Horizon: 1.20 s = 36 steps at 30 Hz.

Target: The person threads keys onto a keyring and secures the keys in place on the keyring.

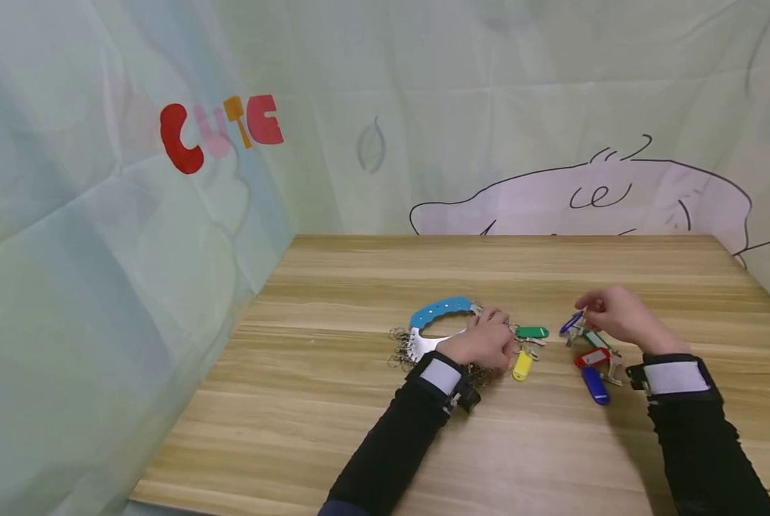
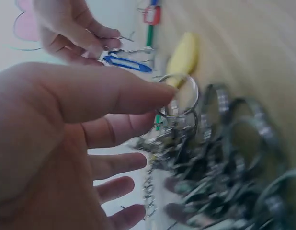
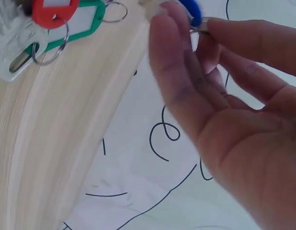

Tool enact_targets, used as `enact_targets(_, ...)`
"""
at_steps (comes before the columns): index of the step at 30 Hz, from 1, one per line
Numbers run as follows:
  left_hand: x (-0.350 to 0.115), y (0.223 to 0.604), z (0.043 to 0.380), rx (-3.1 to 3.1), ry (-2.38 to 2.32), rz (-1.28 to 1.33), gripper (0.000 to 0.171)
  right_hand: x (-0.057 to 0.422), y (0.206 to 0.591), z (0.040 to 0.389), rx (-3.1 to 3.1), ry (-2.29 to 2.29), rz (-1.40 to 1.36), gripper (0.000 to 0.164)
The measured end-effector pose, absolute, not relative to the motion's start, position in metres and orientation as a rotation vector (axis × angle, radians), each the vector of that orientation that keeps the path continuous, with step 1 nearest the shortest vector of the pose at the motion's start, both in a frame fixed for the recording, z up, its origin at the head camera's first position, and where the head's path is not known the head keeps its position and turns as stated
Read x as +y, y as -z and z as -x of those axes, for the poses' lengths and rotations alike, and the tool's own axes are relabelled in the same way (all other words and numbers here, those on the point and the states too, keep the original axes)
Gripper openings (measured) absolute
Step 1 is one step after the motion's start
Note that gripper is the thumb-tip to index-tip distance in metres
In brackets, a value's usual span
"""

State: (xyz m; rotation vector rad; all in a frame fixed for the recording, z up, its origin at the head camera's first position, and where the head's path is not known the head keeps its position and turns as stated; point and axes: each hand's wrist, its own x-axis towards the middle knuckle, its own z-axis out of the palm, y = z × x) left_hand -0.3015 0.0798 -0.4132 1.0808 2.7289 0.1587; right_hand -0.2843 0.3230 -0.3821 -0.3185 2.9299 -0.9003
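Note:
In the head view, my left hand (image 1: pixel 485 342) lies over the right side of a key-ring holder with a blue strip (image 1: pixel 441 308) and a white plate (image 1: pixel 421 345). Its thumb and index finger pinch a metal split ring (image 2: pixel 196 93), seen in the left wrist view, beside a cluster of dark rings and clips (image 2: pixel 220 158). Just above the table, my right hand (image 1: pixel 620 315) pinches a key with a blue key tag (image 1: pixel 570 322) by its ring. A green key tag (image 1: pixel 531 332) and a yellow key tag (image 1: pixel 523 365) lie right of my left hand.
Below my right hand lie a red key tag (image 1: pixel 593 357), another green key tag (image 1: pixel 596 340) and a dark blue key tag (image 1: pixel 595 385), with keys among them. More loose rings (image 1: pixel 398 347) hang at the holder's left end. A printed cloth (image 1: pixel 359 107) stands behind the wooden table (image 1: pixel 282 430).

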Motion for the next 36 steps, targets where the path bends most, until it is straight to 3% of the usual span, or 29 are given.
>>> enact_targets(6, 0.072, 0.405, 0.306, 2.739, -0.370, -1.086, 0.003, 0.317, 0.383, 0.284, 2.975, 0.976, 0.374, 0.024)
enact_targets(15, 0.066, 0.398, 0.310, 2.634, -0.609, -1.073, 0.013, 0.308, 0.374, 0.281, 2.806, 1.469, 0.480, 0.023)
enact_targets(21, 0.063, 0.399, 0.310, 2.538, -0.810, -0.997, 0.008, 0.304, 0.374, 0.280, 2.062, 2.077, 0.657, 0.024)
enact_targets(26, 0.063, 0.401, 0.312, 2.548, -0.808, -1.021, 0.009, 0.298, 0.379, 0.283, 1.491, 2.259, 0.709, 0.030)
enact_targets(33, 0.062, 0.403, 0.312, 2.548, -0.832, -1.004, 0.011, 0.291, 0.384, 0.281, 1.807, 2.217, 0.600, 0.020)
enact_targets(36, 0.062, 0.403, 0.312, 2.556, -0.833, -1.004, 0.010, 0.286, 0.382, 0.279, 2.122, 2.064, 0.501, 0.027)
